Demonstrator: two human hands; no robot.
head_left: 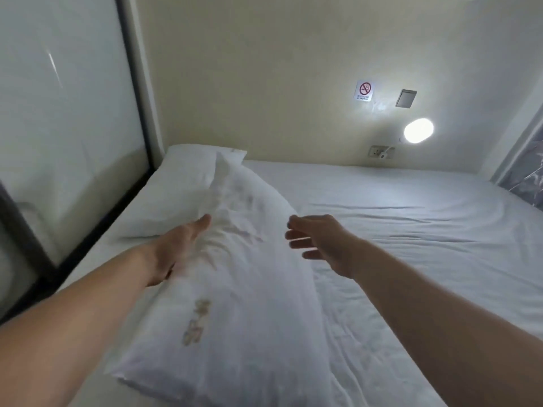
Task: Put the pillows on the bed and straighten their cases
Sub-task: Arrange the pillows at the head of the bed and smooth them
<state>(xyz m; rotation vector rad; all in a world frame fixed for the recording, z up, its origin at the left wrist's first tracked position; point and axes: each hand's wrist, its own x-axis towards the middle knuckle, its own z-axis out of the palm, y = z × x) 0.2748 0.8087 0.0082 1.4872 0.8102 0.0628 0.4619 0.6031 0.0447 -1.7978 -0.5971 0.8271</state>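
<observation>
A long white pillow (235, 304) with gold embroidery on its case lies lengthwise on the bed (411, 230), blurred as if in motion. A second white pillow (182, 183) rests flat in the far left corner, partly under the first one's far end. My left hand (176, 248) is spread open against the long pillow's left side, fingers hidden in the creased case. My right hand (320, 242) hovers open just off the pillow's right edge, fingers apart, holding nothing.
A frosted glass panel (67, 127) in a black frame (138, 92) bounds the bed on the left. The cream wall behind carries a no-smoking sign (364, 91), a switch (406, 98), a lit round lamp (418, 130) and a socket (380, 151). A patterned panel (526, 174) stands far right.
</observation>
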